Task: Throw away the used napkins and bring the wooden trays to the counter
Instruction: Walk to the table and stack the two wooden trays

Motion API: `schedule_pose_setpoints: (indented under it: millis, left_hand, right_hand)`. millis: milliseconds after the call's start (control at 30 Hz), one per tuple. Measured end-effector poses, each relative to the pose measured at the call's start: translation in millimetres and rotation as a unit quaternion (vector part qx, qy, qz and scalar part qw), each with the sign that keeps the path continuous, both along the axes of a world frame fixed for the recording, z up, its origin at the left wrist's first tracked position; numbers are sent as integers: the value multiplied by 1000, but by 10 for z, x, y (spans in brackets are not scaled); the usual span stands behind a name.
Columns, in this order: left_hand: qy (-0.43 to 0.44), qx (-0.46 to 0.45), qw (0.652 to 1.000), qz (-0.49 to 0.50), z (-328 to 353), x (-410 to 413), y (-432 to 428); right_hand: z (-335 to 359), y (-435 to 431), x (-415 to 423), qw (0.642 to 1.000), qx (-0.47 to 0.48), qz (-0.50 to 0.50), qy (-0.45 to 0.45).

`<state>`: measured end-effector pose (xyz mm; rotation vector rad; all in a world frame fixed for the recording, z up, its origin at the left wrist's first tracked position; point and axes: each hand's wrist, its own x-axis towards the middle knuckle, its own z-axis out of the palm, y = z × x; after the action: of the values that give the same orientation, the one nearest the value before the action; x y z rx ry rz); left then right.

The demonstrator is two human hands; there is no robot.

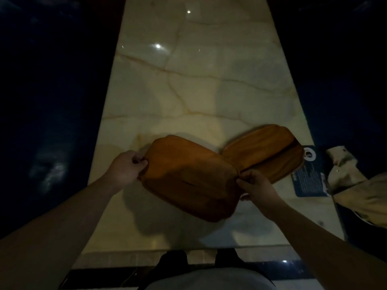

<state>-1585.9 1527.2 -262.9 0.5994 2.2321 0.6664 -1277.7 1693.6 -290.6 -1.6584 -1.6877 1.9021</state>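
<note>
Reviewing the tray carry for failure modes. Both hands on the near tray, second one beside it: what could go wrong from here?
1. The near tray is pinched only at its short ends by the left hand and right hand; it could tip or slip.
2. It overlaps the far tray, so moving it may knock that one.
3. A nudged far tray could push the blue leaflet at the counter edge.

Left hand [127, 167] and right hand [256, 186] seemingly pinched closed

Near wooden tray [188, 178] tilted, overlapping far wooden tray [263, 147] on counter [188, 91]
</note>
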Motion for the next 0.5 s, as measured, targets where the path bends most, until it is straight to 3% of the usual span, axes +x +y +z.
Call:
schedule_pose_setpoints:
  millis: [200, 500]
  left_hand:
    - [-63, 31, 993, 98, -163, 635, 387]
    - [-171, 32, 973, 153, -419, 1585, 966]
  right_hand:
    - [43, 797, 385, 998, 32, -22, 55]
    - [9, 1922, 641, 990, 131, 50, -33]
